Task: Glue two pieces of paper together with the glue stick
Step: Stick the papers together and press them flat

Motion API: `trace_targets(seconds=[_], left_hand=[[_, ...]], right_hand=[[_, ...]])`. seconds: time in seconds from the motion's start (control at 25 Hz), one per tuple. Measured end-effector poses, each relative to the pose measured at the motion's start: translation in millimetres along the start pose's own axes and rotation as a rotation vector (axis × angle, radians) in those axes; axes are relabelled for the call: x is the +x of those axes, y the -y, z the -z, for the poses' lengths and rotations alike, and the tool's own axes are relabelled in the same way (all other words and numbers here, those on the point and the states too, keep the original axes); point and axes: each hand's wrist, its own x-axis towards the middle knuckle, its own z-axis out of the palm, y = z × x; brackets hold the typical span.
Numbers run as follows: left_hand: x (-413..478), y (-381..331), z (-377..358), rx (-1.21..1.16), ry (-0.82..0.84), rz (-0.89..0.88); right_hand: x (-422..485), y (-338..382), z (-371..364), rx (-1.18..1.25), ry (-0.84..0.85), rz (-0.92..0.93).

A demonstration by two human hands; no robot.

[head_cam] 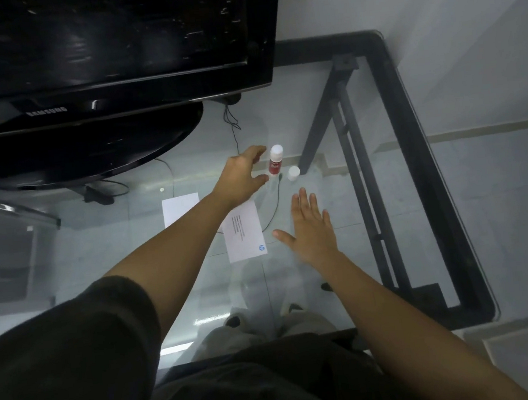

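Note:
A red glue stick with a white top stands upright on the glass table. A small white cap stands just right of it. My left hand is open, its fingers curved close around the left side of the glue stick, apparently a little apart from it. A white paper with printed text and a blue logo lies below that hand. A second, plain white paper lies to the left, partly hidden by my left forearm. My right hand is spread flat, right of the printed paper.
A large black monitor on a rounded black stand fills the upper left. Thin black cables run under the glass. The table's black metal frame runs along the right edge, beside a white wall.

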Motion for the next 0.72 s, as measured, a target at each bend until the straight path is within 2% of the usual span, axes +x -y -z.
trace_targets(seconds=[0.12,0.24,0.44,0.72], left_hand=[[-35.9,23.6,14.7,0.050,-0.053,-0.001],[-82.5,57.8,29.0,0.141,-0.102,0.021],[-141.0,104.0,36.2,0.295,-0.070,0.098],[-158.1,102.4,12.6,0.323,-0.055,0.024]], right_hand=[[-6.1,7.6,-1.2,0.090,-0.108,0.005],[-20.4,29.7,-9.0,0.319,-0.248,0.022],[-37.5,65.8,-24.5,0.449,-0.223,-0.017],[-33.7,71.4,-18.3,0.587,-0.210,-0.109]])
